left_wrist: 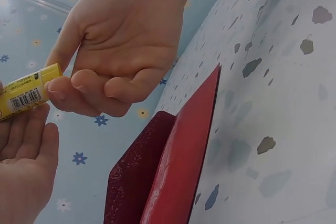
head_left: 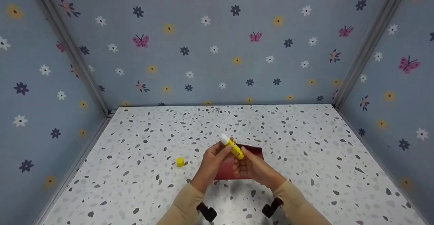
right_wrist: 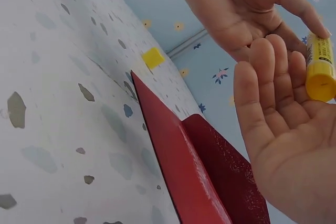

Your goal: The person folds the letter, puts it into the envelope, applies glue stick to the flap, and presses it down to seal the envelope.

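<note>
A yellow glue stick [head_left: 236,150] with a white tip slants upward to the left between both hands, above the table. My left hand [head_left: 213,158] holds its barrel, the thumb lying along it. At its lower end, my right hand [head_left: 258,168] pinches the base between thumb and forefinger, with the other fingers loosely curled, as the left wrist view shows [left_wrist: 126,35]. Beneath the hands lies a red folded sheet [head_left: 226,170], one flap standing up from the table; the hands hide part of it. A small yellow cap [head_left: 180,162] sits to the left, apart from both hands.
The white speckled table [head_left: 142,184] spreads around the hands. Blue flowered panels [head_left: 217,42] stand at the back and on both sides, with metal posts [head_left: 67,48] at the corners. Dark camera mounts [head_left: 206,212] are strapped to both wrists.
</note>
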Demonstrator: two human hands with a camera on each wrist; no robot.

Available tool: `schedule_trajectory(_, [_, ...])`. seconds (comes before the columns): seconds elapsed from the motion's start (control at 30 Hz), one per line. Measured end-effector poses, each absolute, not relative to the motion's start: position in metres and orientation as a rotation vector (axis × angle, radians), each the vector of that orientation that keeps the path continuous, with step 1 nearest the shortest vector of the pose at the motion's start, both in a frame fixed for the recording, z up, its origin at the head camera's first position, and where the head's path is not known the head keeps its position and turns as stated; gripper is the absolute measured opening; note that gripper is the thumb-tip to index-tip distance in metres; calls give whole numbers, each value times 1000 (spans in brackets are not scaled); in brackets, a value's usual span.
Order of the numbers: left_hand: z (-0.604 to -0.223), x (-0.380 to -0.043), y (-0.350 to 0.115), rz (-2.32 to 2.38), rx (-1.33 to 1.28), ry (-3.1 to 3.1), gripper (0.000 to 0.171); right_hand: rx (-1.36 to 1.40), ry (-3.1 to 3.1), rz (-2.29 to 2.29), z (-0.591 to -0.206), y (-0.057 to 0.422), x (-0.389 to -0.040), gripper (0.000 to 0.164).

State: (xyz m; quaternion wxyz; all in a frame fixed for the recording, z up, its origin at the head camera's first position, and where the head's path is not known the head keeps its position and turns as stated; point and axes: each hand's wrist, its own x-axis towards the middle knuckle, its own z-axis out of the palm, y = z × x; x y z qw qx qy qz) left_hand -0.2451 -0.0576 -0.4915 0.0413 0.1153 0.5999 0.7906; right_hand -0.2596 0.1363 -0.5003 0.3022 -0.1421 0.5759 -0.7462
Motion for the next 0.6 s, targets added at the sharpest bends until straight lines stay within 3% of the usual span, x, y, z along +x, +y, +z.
schedule_trajectory(0.13, [-492,-246,-57,2405,336,1859,49,-378,1487,-2016,-502,136,-260,51])
schedule_trajectory(0.27, [-492,-247,-54,2405,297,1871,52,-346,1474,-2064,-504,134,-259,55])
schedule_trajectory(0.43, [-492,-250,-48,2487,282,1812,43,-338,1533,-2115,-503,131,-257,58])
schedule_trajectory(0.6, [-492,-252,-41,2613,222,1698,33,-343,1622,-2144,-501,127,-254,49])
